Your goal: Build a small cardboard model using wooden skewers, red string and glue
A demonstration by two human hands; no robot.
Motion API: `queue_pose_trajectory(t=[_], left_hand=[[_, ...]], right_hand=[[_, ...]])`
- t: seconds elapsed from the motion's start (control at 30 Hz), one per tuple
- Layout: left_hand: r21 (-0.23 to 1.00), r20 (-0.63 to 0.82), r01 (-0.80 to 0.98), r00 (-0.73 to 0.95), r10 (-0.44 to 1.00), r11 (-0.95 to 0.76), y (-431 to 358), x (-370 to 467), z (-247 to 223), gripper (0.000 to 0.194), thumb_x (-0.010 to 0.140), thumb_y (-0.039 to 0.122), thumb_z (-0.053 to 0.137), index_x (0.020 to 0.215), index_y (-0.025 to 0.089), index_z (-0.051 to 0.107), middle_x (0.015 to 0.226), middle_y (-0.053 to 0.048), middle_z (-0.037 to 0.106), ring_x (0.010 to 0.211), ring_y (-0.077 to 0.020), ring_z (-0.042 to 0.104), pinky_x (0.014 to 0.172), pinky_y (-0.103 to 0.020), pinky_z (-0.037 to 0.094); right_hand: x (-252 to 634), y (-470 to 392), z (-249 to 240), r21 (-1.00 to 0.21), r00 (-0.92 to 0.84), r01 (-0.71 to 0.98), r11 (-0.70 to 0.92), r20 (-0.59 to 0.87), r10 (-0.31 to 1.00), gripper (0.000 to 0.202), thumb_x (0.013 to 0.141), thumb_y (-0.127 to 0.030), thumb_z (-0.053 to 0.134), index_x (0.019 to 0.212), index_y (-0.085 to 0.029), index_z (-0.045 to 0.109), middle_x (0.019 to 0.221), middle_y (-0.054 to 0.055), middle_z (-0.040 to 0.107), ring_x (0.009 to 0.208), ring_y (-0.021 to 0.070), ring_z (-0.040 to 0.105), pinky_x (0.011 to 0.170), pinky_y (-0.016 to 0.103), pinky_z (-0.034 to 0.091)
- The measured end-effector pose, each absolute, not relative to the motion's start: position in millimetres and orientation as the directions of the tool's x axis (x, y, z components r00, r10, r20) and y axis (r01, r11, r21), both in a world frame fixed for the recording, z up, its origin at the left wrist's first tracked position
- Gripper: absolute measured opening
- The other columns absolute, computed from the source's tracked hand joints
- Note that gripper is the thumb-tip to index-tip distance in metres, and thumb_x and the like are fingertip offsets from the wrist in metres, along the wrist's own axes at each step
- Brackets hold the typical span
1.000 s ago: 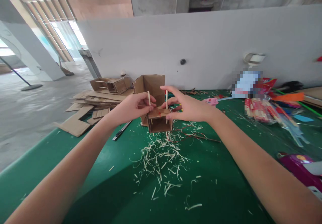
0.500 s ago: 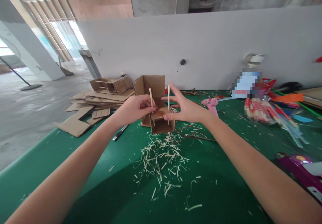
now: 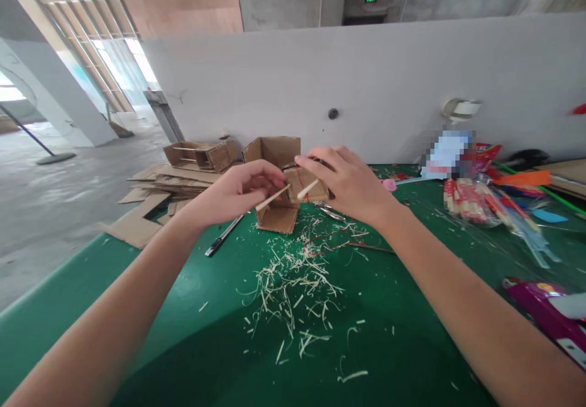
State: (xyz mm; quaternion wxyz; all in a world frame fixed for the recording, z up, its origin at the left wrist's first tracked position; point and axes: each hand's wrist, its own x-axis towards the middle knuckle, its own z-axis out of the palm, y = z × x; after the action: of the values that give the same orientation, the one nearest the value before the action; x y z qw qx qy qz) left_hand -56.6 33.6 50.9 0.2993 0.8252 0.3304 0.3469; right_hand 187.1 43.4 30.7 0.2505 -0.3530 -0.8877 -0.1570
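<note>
A small cardboard box (image 3: 298,177), tipped so its top faces me, is held up between my hands. Two pale wooden sticks jut from it toward me: a left stick (image 3: 273,198) and a right stick (image 3: 307,189). Red wire shows across the box. My left hand (image 3: 240,188) has its fingers curled at the box's left side, by the left stick. On the other side, my right hand (image 3: 348,178) grips the right edge from above; its thumb is hidden. Behind the box stands a folded cardboard piece (image 3: 279,147), partly covered.
Wood shavings (image 3: 293,282) are strewn over the green table (image 3: 196,309). A utility knife (image 3: 224,236) and pliers (image 3: 330,212) lie near the hands. Stacked cardboard (image 3: 176,178) is at left; a pink glue gun (image 3: 389,185) and bagged sticks (image 3: 467,199) are at right.
The small box has been raised and tipped toward me, so its upright sticks now point forward at me. My right hand has turned over and closed on the box's right edge.
</note>
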Motion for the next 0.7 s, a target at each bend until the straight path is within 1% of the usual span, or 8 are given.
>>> queue_pose_trajectory(t=[0.07,0.13,0.27,0.4,0.47,0.53,0.6,0.7], left_hand=[[0.871,0.261,0.258,0.48,0.838,-0.419,36,-54,48,0.012,0.083,0.026,0.057,0.091,0.02,0.061,0.083,-0.005,0.068,0.068,-0.0166,0.067,0.059,-0.031,0.056],[0.945,0.103,0.231,0.457,0.883,-0.23,38,-49,43,0.011,0.085,0.03,0.058,0.084,0.019,0.059,0.076,-0.005,0.068,0.062,-0.0166,0.066,0.052,-0.031,0.055],[0.988,-0.072,0.155,0.374,0.925,0.015,41,-36,27,0.009,0.083,0.023,0.065,0.076,0.017,0.063,0.07,-0.004,0.068,0.058,-0.0121,0.065,0.053,-0.025,0.056],[0.972,-0.203,-0.068,0.238,0.95,0.225,48,-25,2,0.011,0.084,0.014,0.063,0.074,0.016,0.066,0.073,-0.005,0.071,0.063,-0.0103,0.067,0.067,-0.024,0.059],[0.962,-0.216,-0.125,0.207,0.954,0.244,50,-20,-9,0.008,0.083,0.012,0.064,0.077,0.015,0.066,0.075,-0.006,0.072,0.068,-0.0122,0.069,0.074,-0.027,0.06],[0.966,-0.196,-0.132,0.18,0.964,0.221,51,-17,-16,0.004,0.082,0.012,0.065,0.08,0.015,0.065,0.075,-0.007,0.072,0.072,-0.0148,0.071,0.077,-0.031,0.06],[0.976,-0.172,-0.11,0.158,0.972,0.19,51,-15,-19,0.003,0.081,0.013,0.066,0.081,0.014,0.064,0.074,-0.006,0.072,0.073,-0.0157,0.071,0.077,-0.032,0.059],[0.988,-0.124,-0.068,0.15,0.981,0.136,47,-12,-20,0.003,0.084,0.014,0.063,0.081,0.014,0.063,0.075,-0.004,0.072,0.076,-0.0148,0.071,0.078,-0.03,0.057]], right_hand=[[187,43,26,0.178,-0.613,0.728,0.662,0.603,0.511,0.064,0.087,-0.013,0.049,0.143,-0.039,0.032,0.144,0.002,0.043,0.133,0.0324,0.034,0.107,0.055,0.032],[187,46,17,0.214,-0.603,0.737,0.641,0.637,0.48,0.063,0.09,-0.012,0.045,0.143,-0.044,0.03,0.144,-0.001,0.042,0.136,0.0303,0.031,0.11,0.054,0.028],[189,54,-3,0.237,-0.606,0.725,0.647,0.667,0.434,0.071,0.088,-0.011,0.047,0.144,-0.048,0.023,0.146,-0.001,0.038,0.14,0.0292,0.026,0.114,0.053,0.024],[196,62,-3,0.168,-0.567,0.747,0.643,0.665,0.485,0.083,0.082,-0.01,0.053,0.149,-0.041,0.015,0.153,0.005,0.024,0.144,0.0342,0.015,0.114,0.059,0.023],[203,66,0,0.095,-0.511,0.775,0.624,0.676,0.532,0.088,0.079,-0.015,0.058,0.152,-0.033,0.011,0.155,0.01,0.018,0.143,0.039,0.012,0.113,0.063,0.022],[213,71,0,0.0,-0.42,0.819,0.574,0.681,0.6,0.089,0.078,-0.021,0.06,0.153,-0.026,0.011,0.154,0.014,0.019,0.142,0.0418,0.015,0.111,0.064,0.025],[225,76,-6,-0.099,-0.338,0.853,0.513,0.643,0.687,0.081,0.08,-0.026,0.059,0.151,-0.021,0.021,0.148,0.018,0.03,0.138,0.0417,0.026,0.107,0.064,0.031],[238,80,-19,-0.247,-0.299,0.859,0.449,0.472,0.83,0.052,0.086,-0.033,0.051,0.136,-0.016,0.048,0.13,0.017,0.054,0.124,0.0366,0.049,0.101,0.058,0.041]])
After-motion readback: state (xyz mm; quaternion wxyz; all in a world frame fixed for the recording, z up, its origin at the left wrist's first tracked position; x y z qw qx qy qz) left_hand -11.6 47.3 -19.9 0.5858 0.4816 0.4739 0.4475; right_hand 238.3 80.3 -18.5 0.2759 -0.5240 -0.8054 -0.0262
